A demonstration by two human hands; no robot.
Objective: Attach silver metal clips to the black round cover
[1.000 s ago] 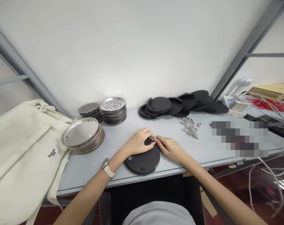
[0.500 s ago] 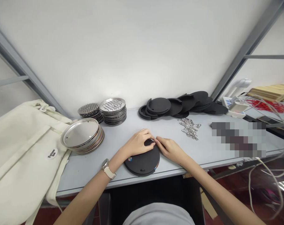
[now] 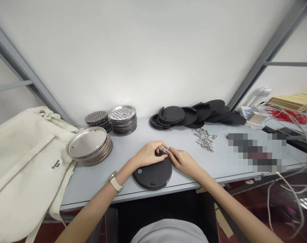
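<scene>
A round black disc (image 3: 153, 176) lies flat near the table's front edge, with a small coloured sticker on it and a slot at its near side. My left hand (image 3: 149, 154) rests over its far part, thumb and fingers closed around a small silver metal clip (image 3: 164, 147) at the disc's far rim. From the right, my right hand (image 3: 183, 160) pinches the same clip between thumb and forefinger. Fingers partly cover the clip, so how it sits against the disc is hidden. To the right lies a loose pile of similar metal clips (image 3: 204, 139).
Overlapping black discs (image 3: 171, 114) lie along the wall. On the left are a stack of smooth metal discs (image 3: 88, 141) and two stacks of grater discs (image 3: 122, 114), beside a cream bag (image 3: 24, 168). A pixelated dark object (image 3: 257, 152) and a white cable (image 3: 292, 192) are at right.
The clip shows more clearly between my fingers, its wire loop raised above the disc. My left fingers have spread slightly around it; both hands otherwise stay in place.
</scene>
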